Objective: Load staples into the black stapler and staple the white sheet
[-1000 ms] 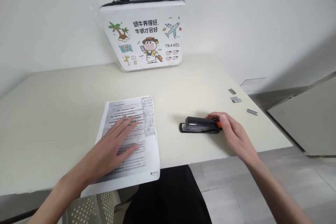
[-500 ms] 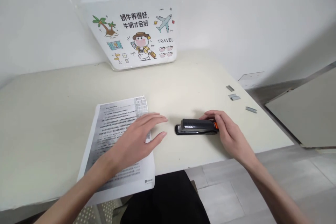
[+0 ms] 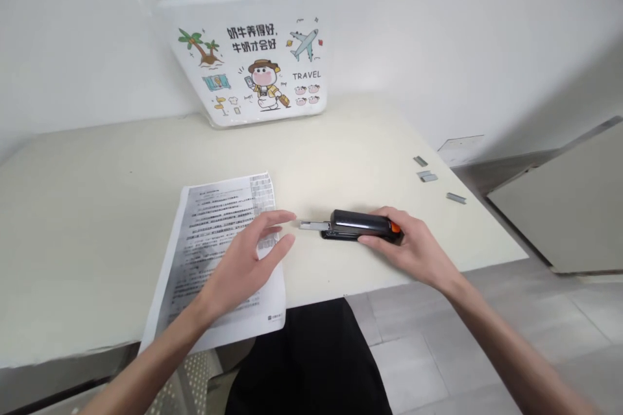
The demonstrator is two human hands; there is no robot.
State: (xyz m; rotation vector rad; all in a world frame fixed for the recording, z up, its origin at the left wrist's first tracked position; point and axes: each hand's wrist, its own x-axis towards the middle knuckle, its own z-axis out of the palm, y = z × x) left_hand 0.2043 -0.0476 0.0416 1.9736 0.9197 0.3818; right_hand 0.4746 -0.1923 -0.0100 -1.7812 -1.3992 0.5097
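Observation:
A black stapler (image 3: pixel 363 222) with an orange part at its rear lies on the table. My right hand (image 3: pixel 411 243) grips its rear end, thumb on the near side and fingers on the far side. From the stapler's front a metal staple tray (image 3: pixel 314 225) sticks out to the left. Just left of that tray, my left hand (image 3: pixel 257 249) hovers with thumb and fingers apart, holding nothing. Beneath my left hand lies a stack of printed paper (image 3: pixel 221 207), its lower edge jutting over the table's front edge.
Several short strips of staples (image 3: pixel 427 176) lie near the right edge of the table (image 3: pixel 97 207). A white case (image 3: pixel 248 58) with cartoon prints and a black handle stands at the back against the wall. A pale panel (image 3: pixel 559 194) stands to the right.
The staple tray has slid out of the stapler's front. My right hand has closed further around the stapler's rear. My left hand has shifted slightly left, its fingers still apart.

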